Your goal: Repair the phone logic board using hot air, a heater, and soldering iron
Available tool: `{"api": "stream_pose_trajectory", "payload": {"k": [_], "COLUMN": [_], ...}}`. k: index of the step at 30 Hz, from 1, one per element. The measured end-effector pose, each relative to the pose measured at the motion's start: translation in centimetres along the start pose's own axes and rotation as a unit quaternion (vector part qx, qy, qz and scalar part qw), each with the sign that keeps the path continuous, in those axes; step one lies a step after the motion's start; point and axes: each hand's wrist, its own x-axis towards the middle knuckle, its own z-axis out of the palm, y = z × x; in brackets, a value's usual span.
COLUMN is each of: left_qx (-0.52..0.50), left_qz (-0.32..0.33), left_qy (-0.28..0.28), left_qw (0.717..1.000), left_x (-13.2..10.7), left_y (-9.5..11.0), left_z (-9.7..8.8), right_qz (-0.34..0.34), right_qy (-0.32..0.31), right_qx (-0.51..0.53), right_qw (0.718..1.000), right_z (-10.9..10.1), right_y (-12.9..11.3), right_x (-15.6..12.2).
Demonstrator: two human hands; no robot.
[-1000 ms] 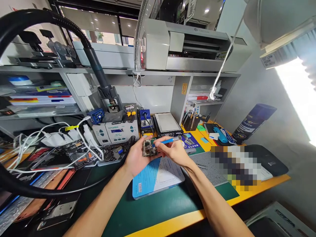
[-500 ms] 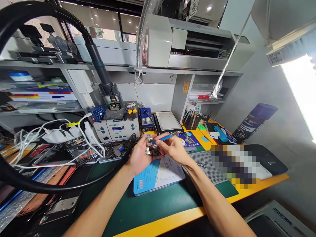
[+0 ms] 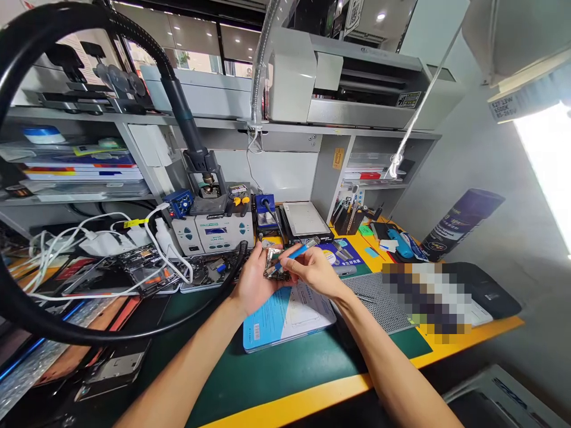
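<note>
My left hand (image 3: 253, 279) cradles a small circuit board (image 3: 277, 261) that looks like a phone's, gripping it at the edges. In my right hand (image 3: 314, 270) is a slim blue-handled tool (image 3: 295, 252), pinched between thumb and fingers like a pen. One end of the tool reaches over the board's face; whether it touches cannot be made out. Its other end, silvery, points up and to the right. Both hands are above a blue and white box or booklet (image 3: 289, 321) on the green mat (image 3: 267, 380).
A grey hot-air station (image 3: 214, 235) stands behind, its thick black hose (image 3: 111, 337) looping across the left. Loose boards (image 3: 147, 267) and white cables (image 3: 49, 261) crowd that side. On the right are a grey mesh pad (image 3: 379, 300) and a spray can (image 3: 461, 226).
The blue tool has tilted more steeply, and its lower end now lies further down and left over the board. The board shows more of its face. The whole view has shifted slightly.
</note>
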Motion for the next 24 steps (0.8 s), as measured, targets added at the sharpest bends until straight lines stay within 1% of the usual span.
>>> {"api": "stream_pose_trajectory", "payload": {"k": [2, 5, 7, 8, 9, 10, 13, 15, 17, 21, 24], "left_qx": [-0.001, 0.001, 0.004, 0.004, 0.003, 0.001, 0.005, 0.016, 0.017, -0.010, -0.030], "left_qz": [0.002, 0.000, 0.003, 0.005, 0.007, 0.006, 0.000, -0.003, -0.001, 0.008, 0.007], "left_qy": [-0.007, -0.039, -0.048, -0.046, -0.040, -0.032, -0.006, -0.003, -0.008, -0.007, 0.002], "left_qw": [1.000, 0.999, 0.999, 0.999, 0.999, 0.999, 1.000, 1.000, 1.000, 1.000, 1.000], "left_x": [0.0, -0.1, -0.2, -0.2, -0.2, -0.2, -0.2, -0.2, -0.2, -0.2, -0.2], "left_y": [0.0, 0.0, 0.0, 0.0, 0.0, 0.0, 0.0, 0.0, 0.0, 0.1, 0.1], "left_z": [0.1, 0.2, 0.3, 0.4, 0.4, 0.4, 0.3, 0.1, 0.1, 0.3, 0.5], "right_qz": [-0.005, -0.024, -0.033, -0.034, -0.029, -0.022, 0.001, 0.004, -0.002, -0.008, -0.016], "right_qy": [0.042, 0.122, 0.158, 0.162, 0.154, 0.133, 0.031, -0.006, 0.006, 0.088, 0.126], "right_qx": [0.018, 0.058, 0.065, 0.068, 0.073, 0.080, 0.080, 0.061, 0.034, -0.044, -0.056], "right_qw": [0.999, 0.991, 0.985, 0.984, 0.985, 0.988, 0.996, 0.998, 0.999, 0.995, 0.990], "right_z": [0.1, 0.1, 0.0, 0.0, 0.0, -0.1, 0.0, 0.1, 0.1, -0.1, -0.2], "right_y": [0.2, 0.3, 0.2, 0.1, -0.1, -0.2, -0.3, -0.2, 0.1, 0.8, 1.0], "right_x": [0.2, 0.4, 0.4, 0.4, 0.3, 0.2, -0.1, -0.2, -0.2, -0.1, -0.1]}}
